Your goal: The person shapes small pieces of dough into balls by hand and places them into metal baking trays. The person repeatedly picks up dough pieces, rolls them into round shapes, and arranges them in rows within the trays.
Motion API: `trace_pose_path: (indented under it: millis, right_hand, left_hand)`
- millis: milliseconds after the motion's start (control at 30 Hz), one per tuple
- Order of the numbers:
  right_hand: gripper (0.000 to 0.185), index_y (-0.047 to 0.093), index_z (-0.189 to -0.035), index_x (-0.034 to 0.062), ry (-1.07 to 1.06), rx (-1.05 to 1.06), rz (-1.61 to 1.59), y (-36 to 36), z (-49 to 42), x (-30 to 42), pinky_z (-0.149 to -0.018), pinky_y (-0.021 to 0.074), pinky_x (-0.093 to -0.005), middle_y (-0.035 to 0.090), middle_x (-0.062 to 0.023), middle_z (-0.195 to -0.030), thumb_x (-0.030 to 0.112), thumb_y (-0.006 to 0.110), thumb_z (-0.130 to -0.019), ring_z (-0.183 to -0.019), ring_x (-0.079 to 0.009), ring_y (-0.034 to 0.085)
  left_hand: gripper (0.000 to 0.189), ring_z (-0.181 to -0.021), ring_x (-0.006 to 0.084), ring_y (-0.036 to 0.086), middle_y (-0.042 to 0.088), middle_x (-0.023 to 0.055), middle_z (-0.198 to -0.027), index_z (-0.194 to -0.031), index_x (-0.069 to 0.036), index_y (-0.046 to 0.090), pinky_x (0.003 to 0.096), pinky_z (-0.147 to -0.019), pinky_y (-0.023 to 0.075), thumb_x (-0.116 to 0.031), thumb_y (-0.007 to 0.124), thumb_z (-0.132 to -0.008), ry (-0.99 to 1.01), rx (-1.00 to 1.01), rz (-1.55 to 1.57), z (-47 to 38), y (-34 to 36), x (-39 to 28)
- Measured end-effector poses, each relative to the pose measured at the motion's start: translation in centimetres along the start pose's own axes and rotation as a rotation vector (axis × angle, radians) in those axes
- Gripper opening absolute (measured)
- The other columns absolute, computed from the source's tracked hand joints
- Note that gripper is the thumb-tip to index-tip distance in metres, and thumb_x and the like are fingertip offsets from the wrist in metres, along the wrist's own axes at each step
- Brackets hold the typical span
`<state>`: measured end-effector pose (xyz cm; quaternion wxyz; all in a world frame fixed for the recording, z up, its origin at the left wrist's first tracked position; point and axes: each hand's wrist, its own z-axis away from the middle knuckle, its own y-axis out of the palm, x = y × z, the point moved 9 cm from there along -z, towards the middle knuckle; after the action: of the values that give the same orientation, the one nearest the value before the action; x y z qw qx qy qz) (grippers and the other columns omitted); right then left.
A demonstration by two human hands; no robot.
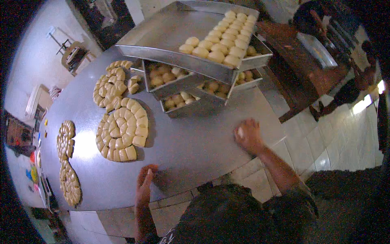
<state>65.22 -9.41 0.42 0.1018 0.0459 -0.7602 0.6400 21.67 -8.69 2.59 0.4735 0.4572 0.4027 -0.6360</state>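
My left hand hovers over the near edge of the metal worktop, fingers loosely bent and nothing visible in it. Just beyond it lies a coil of cut dough pieces, which touches a second, broken coil farther back. My right hand, blurred, is low over the right part of the worktop with its fingers curled. A pale patch shows on it, but I cannot tell whether it is dough. Ahead, rows of round dough balls fill the right side of a metal tray.
Below the top tray, more metal trays with dough balls are stacked crosswise. Two narrower groups of cut dough lie at the worktop's left. Another person is at a brown table on the far right, near a metal tray.
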Motion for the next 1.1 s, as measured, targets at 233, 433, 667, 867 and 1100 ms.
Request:
trace_pose_path:
  millis: [233, 433, 667, 867, 1100]
  right_hand:
    - [0.030, 0.063, -0.104, 0.0009, -0.124, -0.141, -0.336, 1.0, -1.7, 2.6, -0.098, 0.0414, -0.0509, 0.060, -0.0185, -0.110, 0.024, 0.067, -0.084, -0.111, -0.0388, 0.052]
    - [0.027, 0.062, -0.102, 0.0023, 0.068, -0.252, -0.131, -1.8, -6.4, -5.4, -0.097, 0.0429, -0.0479, 0.060, -0.0185, -0.107, 0.018, 0.068, -0.081, -0.105, -0.0397, 0.054]
    - [0.030, 0.059, -0.106, 0.0022, -0.018, -0.151, -0.197, -4.2, -6.2, -5.2, -0.097, 0.0427, -0.0465, 0.057, -0.0215, -0.114, 0.015, 0.068, -0.081, -0.112, -0.0390, 0.050]
    - [0.032, 0.061, -0.109, 0.0012, -0.165, -0.014, -0.189, -3.6, -3.6, -6.0, -0.102, 0.0427, -0.0420, 0.059, -0.0193, -0.116, 0.017, 0.067, -0.082, -0.118, -0.0349, 0.051]
    - [0.040, 0.055, -0.125, 0.0044, -0.028, -0.168, -1.311, -24.5, -15.6, -7.6, -0.095, 0.0489, -0.0404, 0.059, -0.0098, -0.124, 0.016, 0.063, -0.088, -0.109, -0.0221, 0.059]
  left_hand:
    - [0.026, -0.114, 0.0155, 0.055, 0.062, 0.0044, -0.120, -0.120, -0.007, 0.062, 0.0331, -0.097, 0.0450, -0.023, 0.059, -0.100, 0.108, 0.040, -0.268, -3.3, 4.4, -1.4]
    - [0.023, -0.110, 0.0236, 0.058, 0.060, 0.0108, -0.119, -0.117, -0.006, 0.063, 0.0370, -0.091, 0.0485, -0.015, 0.063, -0.095, 0.227, -0.059, -0.388, -6.9, 6.7, -2.4]
    - [0.025, -0.116, 0.0361, 0.052, 0.057, 0.0162, -0.123, -0.112, -0.007, 0.062, 0.0467, -0.102, 0.0389, -0.013, 0.066, -0.088, 0.538, -0.309, -0.791, -8.9, 9.4, -4.8]
    - [0.028, -0.115, 0.0365, 0.051, 0.056, 0.0150, -0.122, -0.114, -0.007, 0.062, 0.0484, -0.102, 0.0369, -0.014, 0.066, -0.087, 0.495, -0.455, -0.928, -8.9, 10.5, -4.5]
    - [0.031, -0.116, 0.0368, 0.050, 0.055, 0.0141, -0.124, -0.117, -0.007, 0.062, 0.0473, -0.100, 0.0406, -0.014, 0.066, -0.086, 0.495, -0.503, -1.016, -8.5, 10.4, -3.4]
